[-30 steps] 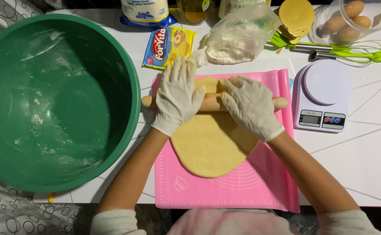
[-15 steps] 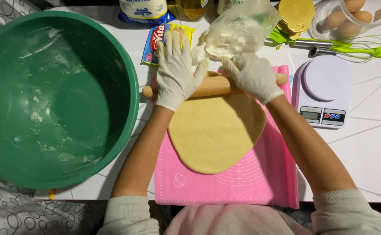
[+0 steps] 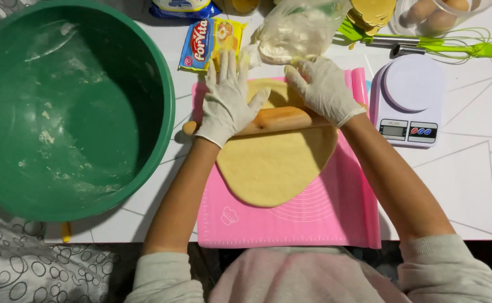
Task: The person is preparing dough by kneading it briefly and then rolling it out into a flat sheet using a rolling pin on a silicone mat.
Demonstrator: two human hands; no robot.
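A flat, pale yellow sheet of dough (image 3: 274,163) lies on a pink silicone mat (image 3: 324,219). Across its far part rests a wooden rolling pin (image 3: 279,119). My left hand (image 3: 226,98), in a white glove, presses flat on the pin's left half with fingers spread. My right hand (image 3: 323,90), also gloved, lies flat on the pin's right half. Both palms bear down on the pin rather than wrapping it.
A large green bowl (image 3: 161,84) dusted with flour stands at the left. A white kitchen scale (image 3: 411,104) sits right of the mat. Behind are a snack packet (image 3: 206,42), a plastic bag of flour (image 3: 296,33), a green whisk (image 3: 453,47) and eggs (image 3: 431,14).
The rolling pin and both hands pushed away over the dough towards the far edge of the mat. The dough sheet has spread longer and wider.
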